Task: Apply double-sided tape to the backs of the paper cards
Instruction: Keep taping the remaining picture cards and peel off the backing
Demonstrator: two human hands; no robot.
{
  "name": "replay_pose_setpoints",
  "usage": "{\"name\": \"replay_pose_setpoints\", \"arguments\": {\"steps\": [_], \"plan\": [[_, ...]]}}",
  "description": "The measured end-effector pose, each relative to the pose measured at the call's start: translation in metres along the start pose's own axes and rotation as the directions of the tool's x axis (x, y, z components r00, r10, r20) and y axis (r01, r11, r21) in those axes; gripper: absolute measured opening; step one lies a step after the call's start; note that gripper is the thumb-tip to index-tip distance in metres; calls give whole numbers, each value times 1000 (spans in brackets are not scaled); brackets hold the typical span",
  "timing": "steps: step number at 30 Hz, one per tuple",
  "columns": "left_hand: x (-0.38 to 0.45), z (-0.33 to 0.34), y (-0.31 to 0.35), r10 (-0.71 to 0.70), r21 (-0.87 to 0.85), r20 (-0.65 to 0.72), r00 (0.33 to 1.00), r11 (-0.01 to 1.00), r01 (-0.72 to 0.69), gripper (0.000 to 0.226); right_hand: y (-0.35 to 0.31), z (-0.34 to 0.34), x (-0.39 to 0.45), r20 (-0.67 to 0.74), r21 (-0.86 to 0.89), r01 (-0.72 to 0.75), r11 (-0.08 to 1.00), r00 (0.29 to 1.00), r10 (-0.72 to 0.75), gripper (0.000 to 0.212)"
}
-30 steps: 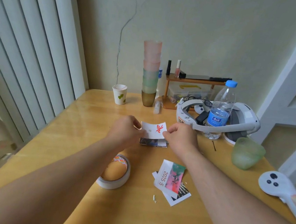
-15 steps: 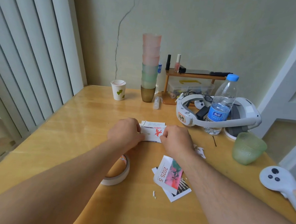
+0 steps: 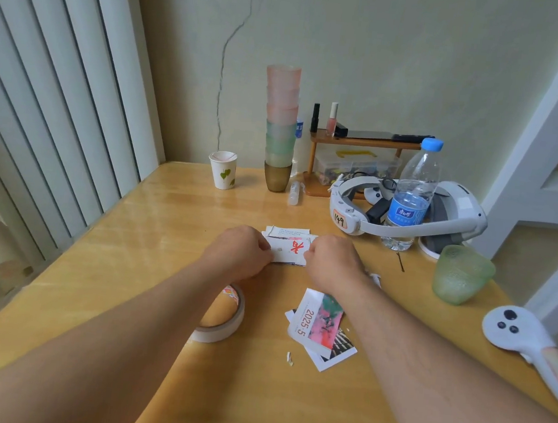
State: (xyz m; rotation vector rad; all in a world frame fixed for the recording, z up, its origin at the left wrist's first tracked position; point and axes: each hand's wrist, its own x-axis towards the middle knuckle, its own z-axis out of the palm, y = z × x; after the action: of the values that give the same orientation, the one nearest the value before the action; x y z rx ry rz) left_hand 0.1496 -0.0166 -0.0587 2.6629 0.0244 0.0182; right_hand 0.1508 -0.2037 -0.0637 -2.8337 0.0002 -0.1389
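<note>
A card (image 3: 315, 322) on the table reads "2025·5", and the headset's orange label (image 3: 340, 220) reads "149".

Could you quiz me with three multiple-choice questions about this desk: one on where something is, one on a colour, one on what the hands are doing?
1. Where is the tape roll?
A. Under the left forearm
B. Beside the paper cup
C. On the wooden shelf

2. What colour is the water bottle cap?
A. Red
B. Blue
C. White

3. What are the left hand and right hand doing?
A. Resting flat
B. Gripping the white card at both ends
C. Lifting a cup

Answers:
1. A, the roll lies partly under that arm.
2. B, the cap is blue.
3. B, the card sits between curled fingers.
</note>
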Motion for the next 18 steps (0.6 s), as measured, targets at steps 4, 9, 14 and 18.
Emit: {"name": "replay_pose_setpoints", "arguments": {"steps": [4,9,14,18], "plan": [[-38,-18,-15,133,-174,-93,987,974,-148,20,17,-22,-26,-54,239,-1,971,998,14,20],[-88,-46,-36,272,-156,26,962,952,-265,11,10,-17,-76,-177,417,123,900,983,-52,18],[-108,-53,-57,338,170,282,898,904,-393,48,1,-3,-100,-257,469,250,847,956,-139,15],[-113,-48,-61,354,274,257,899,865,-419,32,-1,-5,-105,-291,451,318,834,936,-199,14]]}}
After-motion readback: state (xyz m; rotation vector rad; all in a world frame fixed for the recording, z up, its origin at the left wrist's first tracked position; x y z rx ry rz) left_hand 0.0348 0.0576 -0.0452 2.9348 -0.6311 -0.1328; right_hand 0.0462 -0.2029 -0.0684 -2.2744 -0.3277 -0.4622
